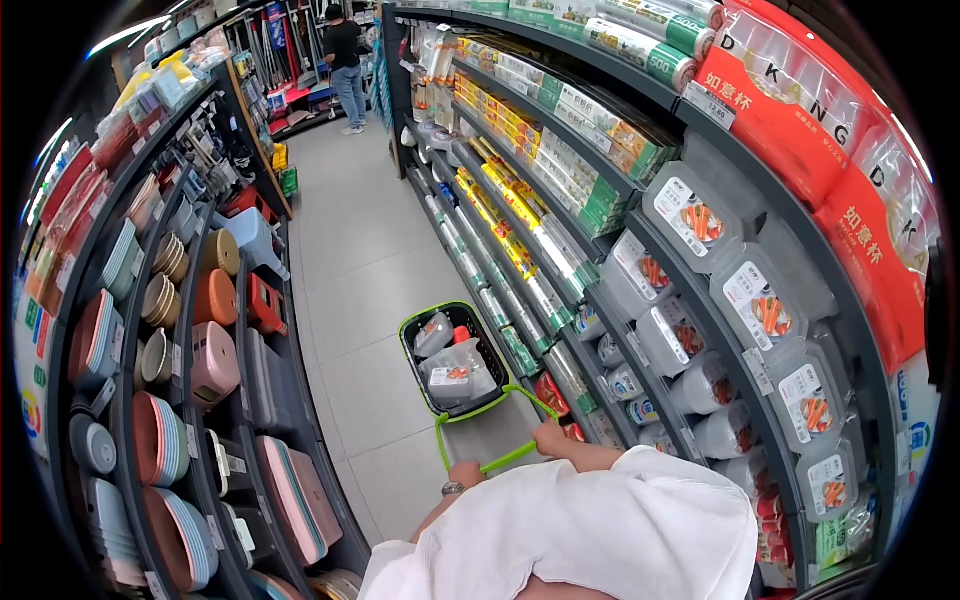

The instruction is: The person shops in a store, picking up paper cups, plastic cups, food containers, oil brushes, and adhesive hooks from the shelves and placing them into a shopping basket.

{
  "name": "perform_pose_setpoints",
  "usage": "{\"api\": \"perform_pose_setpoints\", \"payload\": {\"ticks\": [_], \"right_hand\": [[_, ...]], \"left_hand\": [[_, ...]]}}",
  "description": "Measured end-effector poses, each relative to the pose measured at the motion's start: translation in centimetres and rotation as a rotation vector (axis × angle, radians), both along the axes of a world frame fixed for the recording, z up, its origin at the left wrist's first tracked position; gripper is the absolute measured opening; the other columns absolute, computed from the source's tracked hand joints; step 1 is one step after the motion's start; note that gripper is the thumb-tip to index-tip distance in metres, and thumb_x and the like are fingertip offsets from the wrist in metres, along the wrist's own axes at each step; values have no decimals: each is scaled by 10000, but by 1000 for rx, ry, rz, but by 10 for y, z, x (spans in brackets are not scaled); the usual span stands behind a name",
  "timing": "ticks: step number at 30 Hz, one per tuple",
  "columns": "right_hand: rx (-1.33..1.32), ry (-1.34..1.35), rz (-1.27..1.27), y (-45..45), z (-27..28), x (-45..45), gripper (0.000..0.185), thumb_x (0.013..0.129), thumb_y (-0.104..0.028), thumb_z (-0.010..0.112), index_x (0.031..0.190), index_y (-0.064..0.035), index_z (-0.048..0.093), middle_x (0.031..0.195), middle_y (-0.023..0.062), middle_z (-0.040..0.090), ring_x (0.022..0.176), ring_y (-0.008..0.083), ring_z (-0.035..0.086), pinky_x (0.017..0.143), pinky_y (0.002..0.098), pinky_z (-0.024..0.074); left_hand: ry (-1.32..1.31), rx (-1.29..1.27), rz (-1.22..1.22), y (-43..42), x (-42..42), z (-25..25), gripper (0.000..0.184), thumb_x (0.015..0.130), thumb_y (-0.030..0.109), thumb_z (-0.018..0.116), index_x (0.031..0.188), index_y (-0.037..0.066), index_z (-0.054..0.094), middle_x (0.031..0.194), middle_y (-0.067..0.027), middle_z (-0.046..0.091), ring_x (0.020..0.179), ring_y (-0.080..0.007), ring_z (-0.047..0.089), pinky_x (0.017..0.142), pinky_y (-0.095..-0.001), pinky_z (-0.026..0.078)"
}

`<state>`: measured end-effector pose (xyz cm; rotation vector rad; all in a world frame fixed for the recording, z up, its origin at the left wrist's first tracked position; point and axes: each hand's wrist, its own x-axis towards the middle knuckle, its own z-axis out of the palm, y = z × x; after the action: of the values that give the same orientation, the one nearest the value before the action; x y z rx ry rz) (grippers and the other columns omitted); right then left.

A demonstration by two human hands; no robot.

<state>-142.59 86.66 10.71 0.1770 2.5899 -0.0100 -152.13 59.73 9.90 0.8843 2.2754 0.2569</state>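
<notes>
A black shopping basket [408, 372] with a green rim is on the floor ahead of me, between the shelves. Its green handle [512, 459] is raised toward my body. My left hand [466, 474], with a watch at the wrist, is closed around the handle's left end. Toward the other end, my right hand [550, 438] also grips the handle; its fingers are partly hidden. Inside the basket lie a clear plastic container [434, 335], a small red item [461, 334] and a clear plastic pack with a picture label [452, 376].
On my right, shelves hold clear food containers [760, 302], boxed rolls [590, 125] and red cup packs [790, 90]. Bowls and trays [160, 440] fill the left shelves. A grey tiled aisle [350, 210] runs forward to a person [345, 75] in a black top.
</notes>
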Motion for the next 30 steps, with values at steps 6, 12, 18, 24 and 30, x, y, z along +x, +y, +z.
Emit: {"api": "perform_pose_setpoints", "payload": {"ticks": [6,12,18,24,30], "right_hand": [[29,28,-84,-28,10,-6,194,751,-141,665,901,-74,768,1000,166,722,1080,353,627,967,469,488],[-14,121,-67,-11,-21,-15,140,780,-137,618,810,-88,746,904,166,719,953,340,658,921,479,462],[27,265,37,-7,-2,-46,136,779,-122,619,843,-74,728,895,158,685,983,328,622,918,453,452],[-15,186,-39,26,-16,-81,164,760,-120,643,872,-63,747,963,168,697,1054,351,606,960,446,442],[-73,172,41,84,-34,-141,250,675,-298,749,818,-92,753,871,179,717,953,367,653,901,490,477]], "left_hand": [[-30,23,24,-17,-19,-17,288,797,300,642,900,61,764,944,-210,721,893,-376,704,781,-485,564],[101,61,37,-12,-21,-42,297,807,342,659,853,61,740,868,-207,707,824,-388,696,690,-507,549],[100,163,12,-10,-50,-28,258,789,314,653,828,75,742,801,-198,696,760,-388,690,664,-506,555],[71,120,8,20,-88,-31,216,805,265,640,826,76,743,824,-210,702,770,-390,694,665,-511,553],[68,128,-28,60,-142,-56,171,836,185,599,863,75,727,809,-210,697,774,-382,696,683,-512,560]]}}
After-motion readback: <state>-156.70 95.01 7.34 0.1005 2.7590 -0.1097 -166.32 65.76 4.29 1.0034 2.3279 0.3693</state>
